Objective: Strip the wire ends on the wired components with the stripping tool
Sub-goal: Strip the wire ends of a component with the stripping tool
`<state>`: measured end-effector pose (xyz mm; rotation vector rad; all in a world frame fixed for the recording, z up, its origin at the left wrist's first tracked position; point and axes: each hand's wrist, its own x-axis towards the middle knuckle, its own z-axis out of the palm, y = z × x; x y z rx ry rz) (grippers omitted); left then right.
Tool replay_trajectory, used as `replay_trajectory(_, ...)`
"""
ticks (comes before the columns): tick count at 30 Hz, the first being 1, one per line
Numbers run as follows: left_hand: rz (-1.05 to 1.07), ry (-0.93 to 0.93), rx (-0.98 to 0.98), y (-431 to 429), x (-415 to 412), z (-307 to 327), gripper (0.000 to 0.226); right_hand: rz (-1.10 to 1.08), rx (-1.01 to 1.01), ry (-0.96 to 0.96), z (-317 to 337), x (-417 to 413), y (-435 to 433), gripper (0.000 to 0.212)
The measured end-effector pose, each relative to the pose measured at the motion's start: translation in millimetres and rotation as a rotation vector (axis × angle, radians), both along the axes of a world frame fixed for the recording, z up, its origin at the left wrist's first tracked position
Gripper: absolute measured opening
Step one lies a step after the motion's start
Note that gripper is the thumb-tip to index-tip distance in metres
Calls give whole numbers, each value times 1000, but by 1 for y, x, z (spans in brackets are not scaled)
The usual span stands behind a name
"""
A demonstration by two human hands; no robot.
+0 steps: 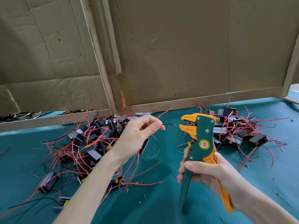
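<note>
Black wire (168, 124), thin and slightly bowed, is pinched near its tip by the thumb and forefinger of the left hand (139, 135). Its free end is pointed at the stripping tool (200, 139), near it but apart. The tool's handles are wrapped by the curled fingers (192, 165) of the right hand (205, 172), and its orange jaws are parted. The tip is best fed squarely and shallowly between them before squeezing. Small black components (90, 143) with red leads are heaped on the green surface (161, 199).
</note>
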<state>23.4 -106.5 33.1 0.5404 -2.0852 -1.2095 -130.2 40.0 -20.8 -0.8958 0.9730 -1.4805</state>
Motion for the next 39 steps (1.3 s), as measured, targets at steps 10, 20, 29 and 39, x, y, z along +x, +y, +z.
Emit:
replay_trajectory(10,-37,42,46,12,-3,7,10,103,-8,68,3,6,6,42)
replay_trajectory(20,-26,-23,53,15,-2,11,17,83,7,65,7,7,6,36)
replay_trajectory(29,-69,-96,81,10,2,10,12,-76,128,105,-4,18,4,34)
replay_trajectory(39,286,-56,-214,-2,-20,20,14,19,196,-400,-17,13,-12,33)
